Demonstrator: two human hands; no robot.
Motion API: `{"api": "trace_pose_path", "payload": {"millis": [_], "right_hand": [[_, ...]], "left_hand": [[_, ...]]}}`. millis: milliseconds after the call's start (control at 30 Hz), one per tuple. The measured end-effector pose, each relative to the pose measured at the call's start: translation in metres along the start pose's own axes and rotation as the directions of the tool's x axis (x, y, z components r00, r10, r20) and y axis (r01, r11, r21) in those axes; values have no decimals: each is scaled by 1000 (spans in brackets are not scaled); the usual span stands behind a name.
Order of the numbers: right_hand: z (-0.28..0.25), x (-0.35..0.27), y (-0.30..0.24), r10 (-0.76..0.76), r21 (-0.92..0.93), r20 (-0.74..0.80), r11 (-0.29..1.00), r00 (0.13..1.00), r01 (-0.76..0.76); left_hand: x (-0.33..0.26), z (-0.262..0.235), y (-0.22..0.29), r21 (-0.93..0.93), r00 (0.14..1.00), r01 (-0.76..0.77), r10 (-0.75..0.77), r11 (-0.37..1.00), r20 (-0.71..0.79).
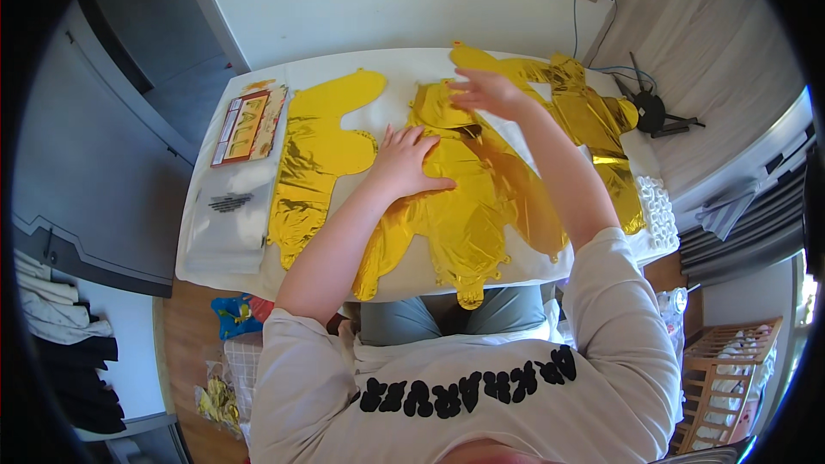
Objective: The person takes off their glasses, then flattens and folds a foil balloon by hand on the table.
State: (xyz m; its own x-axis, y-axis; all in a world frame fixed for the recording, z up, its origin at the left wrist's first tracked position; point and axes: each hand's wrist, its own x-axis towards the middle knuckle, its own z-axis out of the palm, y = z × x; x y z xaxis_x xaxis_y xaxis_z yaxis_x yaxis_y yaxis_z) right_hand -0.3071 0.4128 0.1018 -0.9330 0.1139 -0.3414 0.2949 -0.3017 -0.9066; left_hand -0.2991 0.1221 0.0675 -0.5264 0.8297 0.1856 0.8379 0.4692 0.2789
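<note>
A flat, uninflated gold foil balloon (464,223) with rounded lobes lies in front of me on the white-covered table (400,77). My left hand (404,161) rests palm down on its upper left part, fingers spread. Over its far end, my right hand (490,93) is raised with fingers stretched out to the left; whether the fingertips touch the foil I cannot tell. Another flat gold balloon (326,142) lies to the left. More crinkled gold foil (593,116) is spread at the far right, partly behind my right arm.
At the table's left are a printed card pack (247,126) and clear plastic sleeves (225,232) with small dark strips. A black router (655,110) with cables and white curled pieces (657,213) are at the right. A wooden crib (726,369) stands at lower right.
</note>
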Motion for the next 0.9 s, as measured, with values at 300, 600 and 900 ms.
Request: {"api": "trace_pose_path", "payload": {"millis": [300,600,900], "right_hand": [[-13,-18,40,-743,-866,361,-44,564,497],[5,-2,40,-613,-876,411,-60,674,479],[13,-3,36,-568,-899,394,-74,722,433]], "left_hand": [[0,3,-5,16,1000,4,-4,1000,2],[-4,-4,3,4,1000,18,-18,1000,9],[-2,0,1,12,1000,5,-5,1000,11]]}}
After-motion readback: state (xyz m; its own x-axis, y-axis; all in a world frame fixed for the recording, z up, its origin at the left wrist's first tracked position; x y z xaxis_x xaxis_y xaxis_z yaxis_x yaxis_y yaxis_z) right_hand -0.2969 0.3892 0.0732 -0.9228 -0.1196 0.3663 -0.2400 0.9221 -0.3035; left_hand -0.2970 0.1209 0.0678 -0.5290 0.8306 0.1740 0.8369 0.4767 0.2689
